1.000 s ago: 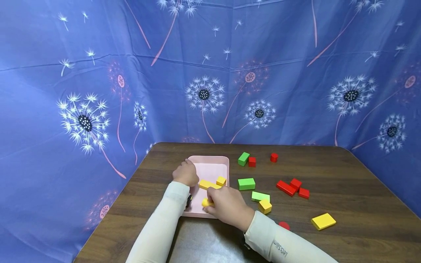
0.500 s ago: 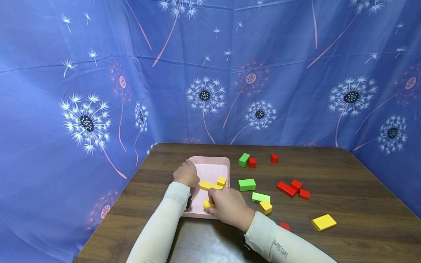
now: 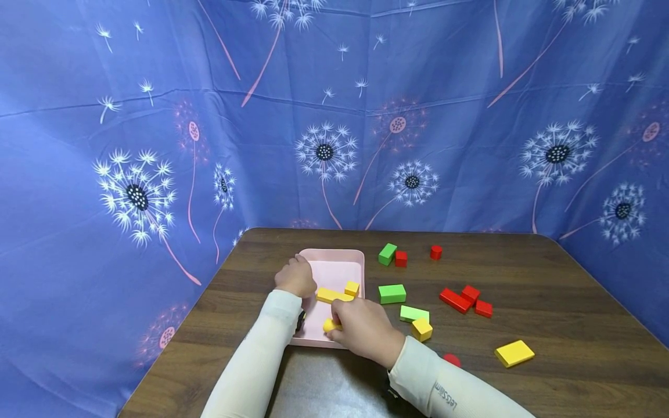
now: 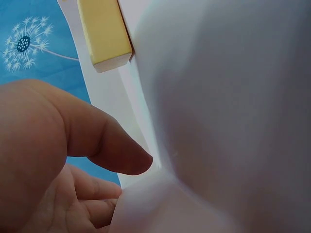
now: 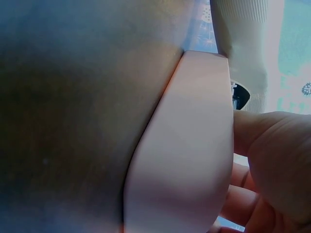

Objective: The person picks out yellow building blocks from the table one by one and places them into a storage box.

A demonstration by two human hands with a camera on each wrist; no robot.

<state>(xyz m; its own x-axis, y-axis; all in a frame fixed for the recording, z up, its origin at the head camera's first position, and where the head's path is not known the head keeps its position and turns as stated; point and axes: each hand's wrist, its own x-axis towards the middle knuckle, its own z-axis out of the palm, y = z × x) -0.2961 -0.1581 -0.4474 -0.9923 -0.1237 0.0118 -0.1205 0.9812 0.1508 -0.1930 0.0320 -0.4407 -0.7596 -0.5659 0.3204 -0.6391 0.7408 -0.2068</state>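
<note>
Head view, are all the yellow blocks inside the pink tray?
No, a flat yellow block and a yellow cube lie on the table right of the pink tray.

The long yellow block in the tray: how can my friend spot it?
On the brown table, find the pink tray. Inside, the long yellow block lies crosswise, with a yellow cube just behind its right end. It's a long bar; the cube is stubby, and the yellow piece in the right hand looks rounded.

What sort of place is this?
Likely an improvised tabletop filming spot; home or studio, can't tell. Signs: a creased blue dandelion-print fabric backdrop behind a dark brown wood-grain table, with a pale pink rectangular tray on it.
</note>
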